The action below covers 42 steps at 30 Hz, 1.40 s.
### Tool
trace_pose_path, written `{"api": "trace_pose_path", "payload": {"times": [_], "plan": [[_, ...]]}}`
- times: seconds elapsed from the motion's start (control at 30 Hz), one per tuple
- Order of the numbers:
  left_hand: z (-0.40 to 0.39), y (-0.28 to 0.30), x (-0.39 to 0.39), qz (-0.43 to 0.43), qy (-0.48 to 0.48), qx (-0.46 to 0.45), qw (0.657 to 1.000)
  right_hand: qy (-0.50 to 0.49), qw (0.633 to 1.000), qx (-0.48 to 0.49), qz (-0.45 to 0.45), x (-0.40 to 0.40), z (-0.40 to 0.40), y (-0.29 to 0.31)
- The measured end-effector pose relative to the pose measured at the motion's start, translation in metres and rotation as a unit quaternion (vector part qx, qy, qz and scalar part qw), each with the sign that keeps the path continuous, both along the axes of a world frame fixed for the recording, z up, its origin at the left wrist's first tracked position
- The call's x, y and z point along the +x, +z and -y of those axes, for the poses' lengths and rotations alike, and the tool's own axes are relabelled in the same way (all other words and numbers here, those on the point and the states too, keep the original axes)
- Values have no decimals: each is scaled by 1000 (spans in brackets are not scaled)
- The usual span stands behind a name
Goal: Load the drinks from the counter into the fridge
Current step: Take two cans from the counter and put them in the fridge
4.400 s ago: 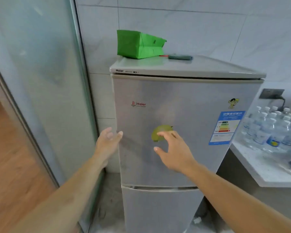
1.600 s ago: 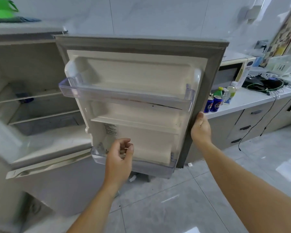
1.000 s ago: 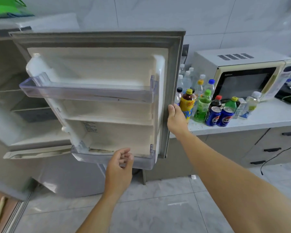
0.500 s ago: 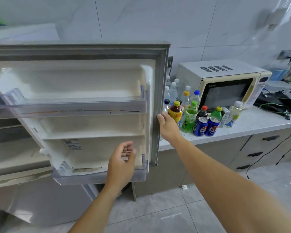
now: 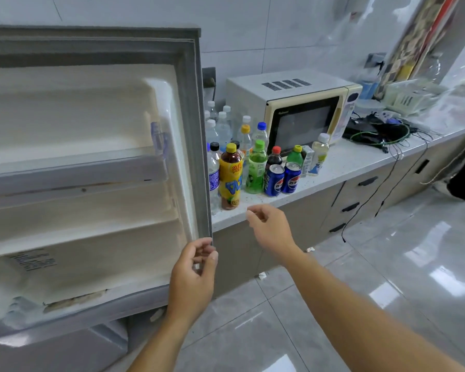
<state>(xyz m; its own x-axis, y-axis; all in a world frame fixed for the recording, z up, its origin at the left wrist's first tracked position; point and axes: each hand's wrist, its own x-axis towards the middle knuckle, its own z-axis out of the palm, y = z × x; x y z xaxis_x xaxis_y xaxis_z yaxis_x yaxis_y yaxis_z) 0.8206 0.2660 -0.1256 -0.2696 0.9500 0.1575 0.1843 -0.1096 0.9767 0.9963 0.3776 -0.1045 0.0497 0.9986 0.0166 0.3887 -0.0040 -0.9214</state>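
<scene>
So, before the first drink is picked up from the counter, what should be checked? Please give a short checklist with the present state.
1. Fridge door open wide: ok.
2. Door shelf free for bottles: ok, nothing shows in it.
3. Right hand free to grasp: ok, it holds nothing and hovers in front of the counter edge.
4. Left hand free: not ok, its fingers are at the door's lower corner.
5. Nearest drink reachable: ok, the yellow-label bottle stands upright at the front.
6. Room on the inner fridge shelves: cannot tell, out of view.
</scene>
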Motion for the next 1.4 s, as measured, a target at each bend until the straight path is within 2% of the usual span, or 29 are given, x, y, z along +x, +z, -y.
{"api": "trace_pose_path", "payload": {"times": [0.27,0.37,0.63,0.8,1.03,1.1,1.2,1.3,1.4], "plan": [[-38,-18,60,-14,-40,-65,997,-87,993,-76,-39,82,11,-49],[-59,-26,86,-5,-32,-85,996,-89,990,-91,-52,109,-1,-60],[-139,-41,157,-4,42,-172,984,-53,976,-145,-155,193,-65,-80],[-183,-41,199,10,79,-190,979,-24,977,-159,-143,235,-105,-86],[-238,-47,224,-26,104,-211,972,4,990,-133,-49,241,-169,-90],[-256,-50,222,-61,97,-204,972,7,993,-112,-32,236,-190,-89],[-283,-52,220,-182,78,-170,965,30,997,-69,15,229,-219,-87],[-313,-47,220,-296,62,-94,948,51,996,-26,64,221,-248,-83],[-341,-43,218,-358,35,-81,929,79,993,-7,89,214,-277,-79]]}}
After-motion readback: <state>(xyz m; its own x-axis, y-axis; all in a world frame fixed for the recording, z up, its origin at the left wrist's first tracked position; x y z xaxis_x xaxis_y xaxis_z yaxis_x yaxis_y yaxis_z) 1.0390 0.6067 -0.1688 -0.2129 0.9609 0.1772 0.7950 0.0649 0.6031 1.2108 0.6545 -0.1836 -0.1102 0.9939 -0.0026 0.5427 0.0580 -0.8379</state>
